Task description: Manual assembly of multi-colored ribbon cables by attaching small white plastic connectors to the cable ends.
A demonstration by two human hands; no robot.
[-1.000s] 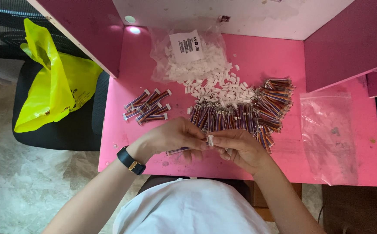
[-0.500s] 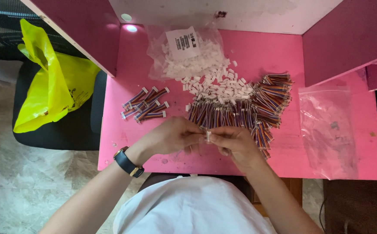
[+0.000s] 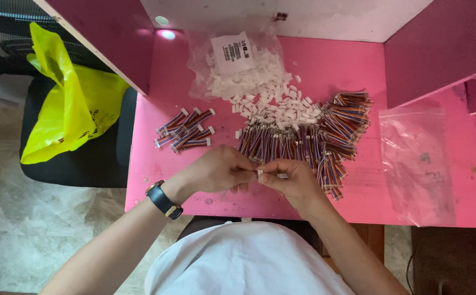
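Both my hands meet over the front of the pink table (image 3: 358, 202). My left hand (image 3: 218, 170) and my right hand (image 3: 292, 180) pinch a small white connector (image 3: 260, 173) with a short multicoloured wire piece between their fingertips. Just behind the hands lies a wide heap of multicoloured wire pieces (image 3: 309, 142). Behind that, loose white connectors (image 3: 281, 106) spill from a clear bag (image 3: 232, 68) with a white label. A small group of wire pieces with white connectors on their ends (image 3: 186, 131) lies to the left.
An empty clear plastic bag (image 3: 418, 164) lies at the table's right. Dark pink panels (image 3: 440, 49) wall in the table at left and right. A yellow plastic bag (image 3: 65, 106) rests on a black chair (image 3: 79, 169) left of the table. I wear a black wristwatch (image 3: 163, 200).
The hands stay together over the same spot with the small piece between them; only slight finger shifts show. The piles have not moved.
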